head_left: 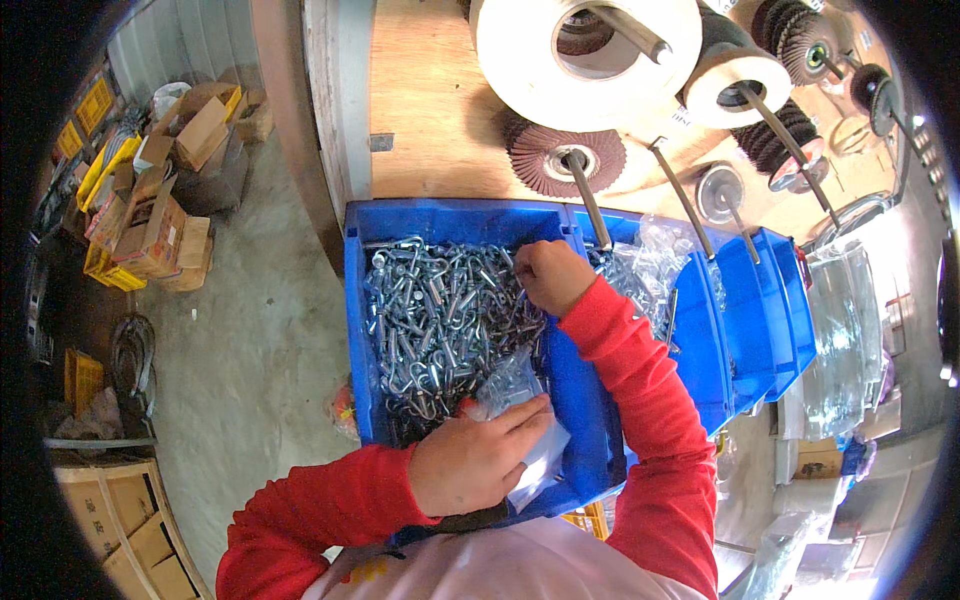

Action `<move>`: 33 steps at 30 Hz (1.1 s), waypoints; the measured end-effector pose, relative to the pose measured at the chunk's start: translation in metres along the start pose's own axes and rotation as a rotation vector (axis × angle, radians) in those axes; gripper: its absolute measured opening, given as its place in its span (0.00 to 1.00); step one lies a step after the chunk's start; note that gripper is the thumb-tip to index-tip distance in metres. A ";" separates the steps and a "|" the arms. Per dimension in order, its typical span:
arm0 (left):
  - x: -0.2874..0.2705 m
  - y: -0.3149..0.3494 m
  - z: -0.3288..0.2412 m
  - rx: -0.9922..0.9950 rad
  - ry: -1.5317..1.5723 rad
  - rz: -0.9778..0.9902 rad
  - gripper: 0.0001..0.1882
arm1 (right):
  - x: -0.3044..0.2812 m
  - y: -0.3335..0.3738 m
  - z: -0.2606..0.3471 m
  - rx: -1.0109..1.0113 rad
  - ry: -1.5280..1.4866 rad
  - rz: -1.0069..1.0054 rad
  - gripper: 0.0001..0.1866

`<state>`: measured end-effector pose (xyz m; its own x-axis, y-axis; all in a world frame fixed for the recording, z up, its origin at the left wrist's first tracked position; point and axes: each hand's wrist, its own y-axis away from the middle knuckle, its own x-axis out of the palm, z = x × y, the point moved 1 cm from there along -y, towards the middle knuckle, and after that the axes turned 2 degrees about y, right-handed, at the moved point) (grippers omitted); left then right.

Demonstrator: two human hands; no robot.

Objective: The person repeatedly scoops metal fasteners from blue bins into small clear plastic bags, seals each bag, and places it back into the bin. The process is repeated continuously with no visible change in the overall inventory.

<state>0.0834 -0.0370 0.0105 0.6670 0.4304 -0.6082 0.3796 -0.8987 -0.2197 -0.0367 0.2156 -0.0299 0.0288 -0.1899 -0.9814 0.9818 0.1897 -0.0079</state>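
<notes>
A blue bin point(360, 345) holds a heap of shiny metal hook bolts point(440, 310), bent at one end. Over the bin's near part, my left hand point(480, 455) is closed on a clear plastic bag point(540, 465), its fingers lying across the film. Some metal pieces seem to show through the bag's upper end. At the far right corner of the heap is my right hand point(555, 278), fingers pinched together at the hooks. What sits between those fingertips is too small to make out.
More blue bins point(755, 330) run off to the right, one with bagged hardware point(645, 265). Above them, metal rods stick out from a wooden board point(425, 95), carrying abrasive flap discs point(535, 165) and a white roll point(505, 40). Cardboard boxes point(150, 235) stand on the floor at left.
</notes>
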 end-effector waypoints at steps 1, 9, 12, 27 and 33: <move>0.001 0.001 0.001 0.011 -0.033 0.011 0.29 | 0.001 -0.005 -0.002 -0.022 0.000 -0.041 0.07; 0.006 0.000 0.005 0.029 -0.131 0.008 0.27 | -0.004 -0.003 -0.007 -0.066 -0.157 -0.086 0.09; 0.007 0.001 0.006 0.017 -0.192 0.070 0.26 | -0.009 0.005 -0.010 -0.137 -0.479 -0.320 0.07; 0.010 -0.002 0.007 0.033 -0.211 0.126 0.20 | -0.002 0.004 0.002 -0.095 0.208 0.118 0.11; 0.007 -0.005 0.006 0.060 -0.206 0.080 0.22 | 0.012 -0.005 0.015 -0.110 0.236 0.240 0.09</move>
<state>0.0823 -0.0296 0.0028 0.5460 0.3365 -0.7673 0.2879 -0.9354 -0.2054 -0.0381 0.1981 -0.0393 0.1993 0.0980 -0.9750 0.9260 0.3068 0.2201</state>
